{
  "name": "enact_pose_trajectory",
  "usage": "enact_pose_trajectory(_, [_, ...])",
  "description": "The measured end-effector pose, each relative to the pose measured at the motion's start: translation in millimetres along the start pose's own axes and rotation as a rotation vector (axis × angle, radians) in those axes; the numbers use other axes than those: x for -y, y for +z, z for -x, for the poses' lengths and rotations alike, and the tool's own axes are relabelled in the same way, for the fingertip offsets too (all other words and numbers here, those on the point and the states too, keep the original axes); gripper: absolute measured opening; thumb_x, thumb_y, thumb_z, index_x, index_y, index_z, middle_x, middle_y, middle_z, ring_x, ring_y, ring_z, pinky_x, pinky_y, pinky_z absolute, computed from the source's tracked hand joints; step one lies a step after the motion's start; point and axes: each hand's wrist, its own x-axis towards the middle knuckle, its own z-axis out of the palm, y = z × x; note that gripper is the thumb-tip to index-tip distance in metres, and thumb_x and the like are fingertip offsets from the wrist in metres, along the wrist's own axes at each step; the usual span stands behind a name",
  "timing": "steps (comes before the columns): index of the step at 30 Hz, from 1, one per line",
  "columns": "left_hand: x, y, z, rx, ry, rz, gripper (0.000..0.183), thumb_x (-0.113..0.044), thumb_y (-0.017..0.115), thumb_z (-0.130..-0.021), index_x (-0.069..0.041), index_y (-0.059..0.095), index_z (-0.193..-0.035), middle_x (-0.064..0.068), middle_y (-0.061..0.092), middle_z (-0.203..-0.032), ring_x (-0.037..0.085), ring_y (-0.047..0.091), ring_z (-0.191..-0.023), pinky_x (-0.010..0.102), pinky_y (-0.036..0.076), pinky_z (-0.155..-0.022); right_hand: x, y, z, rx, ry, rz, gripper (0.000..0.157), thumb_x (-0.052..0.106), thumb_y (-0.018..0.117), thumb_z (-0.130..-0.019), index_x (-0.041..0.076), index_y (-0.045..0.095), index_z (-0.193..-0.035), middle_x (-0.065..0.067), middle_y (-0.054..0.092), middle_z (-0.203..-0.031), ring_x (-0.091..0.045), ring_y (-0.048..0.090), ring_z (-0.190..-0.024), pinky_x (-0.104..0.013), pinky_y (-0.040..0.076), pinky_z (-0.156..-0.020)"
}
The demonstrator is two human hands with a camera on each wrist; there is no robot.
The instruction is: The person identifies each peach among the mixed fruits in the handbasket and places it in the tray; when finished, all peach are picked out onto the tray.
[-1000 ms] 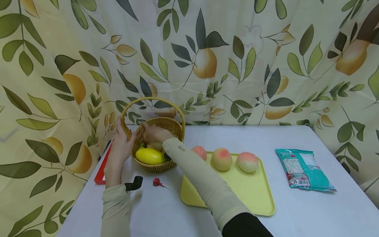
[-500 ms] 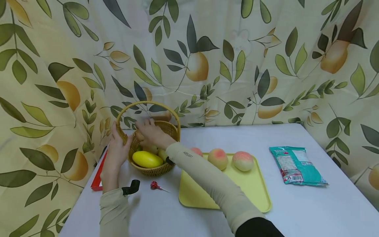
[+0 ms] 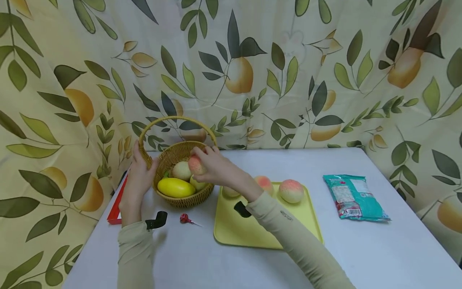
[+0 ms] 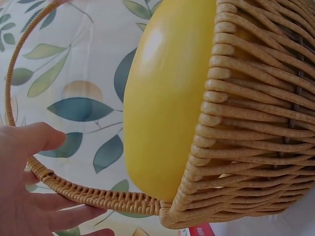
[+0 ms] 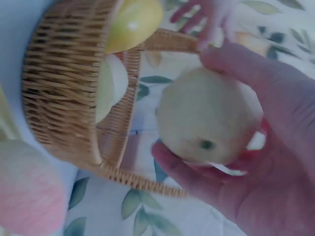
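Note:
My right hand [image 3: 221,168] holds a pink and cream peach [image 3: 197,165] over the right side of the wicker basket [image 3: 202,198]. In the right wrist view, thumb and fingers curl round this peach [image 5: 206,118], a small dark spot on its underside. My left hand [image 3: 138,176] grips the basket's handle [image 4: 98,196] at its left end, thumb on one side and fingers on the other. Inside the basket lie a smooth yellow fruit [image 3: 176,188], a pale round fruit [image 3: 182,170] and a greenish-yellow one [image 3: 197,184], partly hidden by the peach and hand.
Right of the basket is a yellow tray [image 3: 245,237] bearing peaches [image 3: 291,191], one partly behind my right wrist. A red lollipop [image 3: 184,218] lies in front of the basket. A teal snack bag [image 3: 356,197] lies far right, a red box [image 3: 116,212] at left.
My right hand has come up from inside the basket with the peach and moved right, uncovering the pale round fruit. The left hand stays at the handle.

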Motion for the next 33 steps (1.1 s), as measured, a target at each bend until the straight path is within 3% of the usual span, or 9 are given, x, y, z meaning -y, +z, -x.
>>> enact_pose_trajectory(4, [-3.7, 1.2, -4.7, -0.005, 0.003, 0.01, 0.089, -0.044, 0.047, -0.106, -0.024, -0.019, -0.163, 0.027, 0.005, -0.171, 0.058, 0.025, -0.15, 0.074, 0.026, -0.118, -10, -7.0, 36, 0.0, 0.002, -0.062, 0.066, 0.037, 0.082, -0.086, 0.018, 0.048, -0.139, -0.011, 0.06, -0.132, -0.031, 0.057, -0.12, -0.046, 0.05, -0.104])
enact_pose_trajectory(7, [-6.0, 1.5, -6.3, 0.005, -0.007, 0.014, 0.09, -0.046, 0.046, -0.106, -0.025, -0.021, -0.163, 0.026, 0.004, -0.172, 0.058, 0.025, -0.15, 0.074, 0.025, -0.118, -17, -6.8, 60, 0.015, 0.012, -0.075, 0.067, 0.036, 0.083, -0.084, 0.016, 0.05, -0.139, -0.009, 0.061, -0.132, -0.028, 0.058, -0.117, -0.043, 0.053, -0.099])
enact_pose_trajectory(15, [-6.3, 3.7, -4.8, 0.037, -0.02, -0.005, 0.09, -0.047, 0.044, -0.107, -0.025, -0.023, -0.162, 0.026, 0.003, -0.172, 0.056, 0.024, -0.152, 0.072, 0.025, -0.12, -37, -0.5, 102, 0.004, 0.059, -0.157, 0.064, 0.034, 0.084, -0.084, 0.014, 0.055, -0.137, -0.003, 0.058, -0.135, -0.018, 0.061, -0.118, -0.039, 0.053, -0.103])
enact_pose_trajectory(21, [-4.5, 3.0, -3.3, 0.046, -0.033, -0.015, 0.09, -0.05, 0.043, -0.106, -0.025, -0.025, -0.161, 0.031, 0.005, -0.17, 0.058, 0.027, -0.149, 0.072, 0.026, -0.12, -45, -1.1, 111, 0.032, 0.047, -0.172, 0.062, 0.032, 0.085, -0.081, 0.016, 0.051, -0.132, -0.002, 0.059, -0.13, -0.017, 0.059, -0.114, -0.037, 0.053, -0.097])
enact_pose_trajectory(30, [-3.5, -0.7, -0.4, 0.021, -0.041, -0.004, 0.091, -0.051, 0.044, -0.106, -0.023, -0.022, -0.162, 0.031, 0.006, -0.17, 0.057, 0.026, -0.151, 0.072, 0.026, -0.12, -57, 1.3, 110, 0.197, -0.035, -0.215, 0.043, 0.04, 0.069, -0.093, 0.024, 0.06, -0.132, 0.004, 0.063, -0.133, -0.015, 0.059, -0.12, -0.04, 0.05, -0.105])
enact_pose_trajectory(33, [-3.9, -1.0, -1.1, 0.018, -0.038, -0.005, 0.091, -0.05, 0.045, -0.106, -0.021, -0.02, -0.163, 0.031, 0.008, -0.169, 0.056, 0.027, -0.151, 0.071, 0.027, -0.12, -59, 3.0, 110, 0.252, -0.024, -0.276, 0.048, 0.037, 0.072, -0.092, 0.019, 0.056, -0.132, 0.003, 0.063, -0.127, -0.014, 0.059, -0.114, -0.037, 0.05, -0.103])
